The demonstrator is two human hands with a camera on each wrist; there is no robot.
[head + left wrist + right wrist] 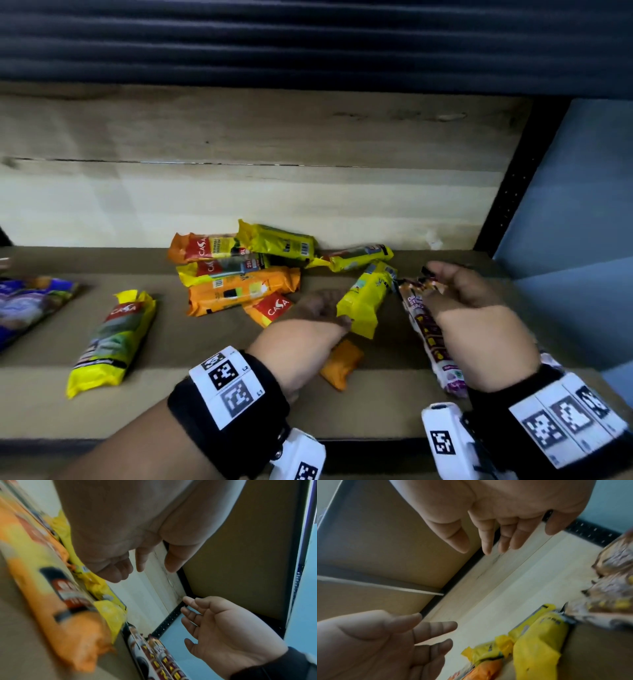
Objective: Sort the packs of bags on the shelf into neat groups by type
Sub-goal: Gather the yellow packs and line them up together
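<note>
A mixed pile of orange and yellow packs (239, 274) lies mid-shelf against the back wall. My left hand (325, 306) hovers beside it with relaxed fingers (118, 572) and holds nothing. An orange pack (342, 366) lies under that wrist, and a yellow pack (366, 301) sits just right of the thumb. My right hand (442, 279) is above the white-and-maroon packs (426, 329); its fingers (485, 543) are loosely spread and empty. The same yellow pack (539, 649) and the white-and-maroon packs (154, 658) show in the wrist views.
One yellow pack (113, 342) lies alone at the left, and a blue-purple pack (27, 305) sits at the far left edge. Another yellow pack (352, 257) lies by the back wall. A black shelf post (510, 192) bounds the right side.
</note>
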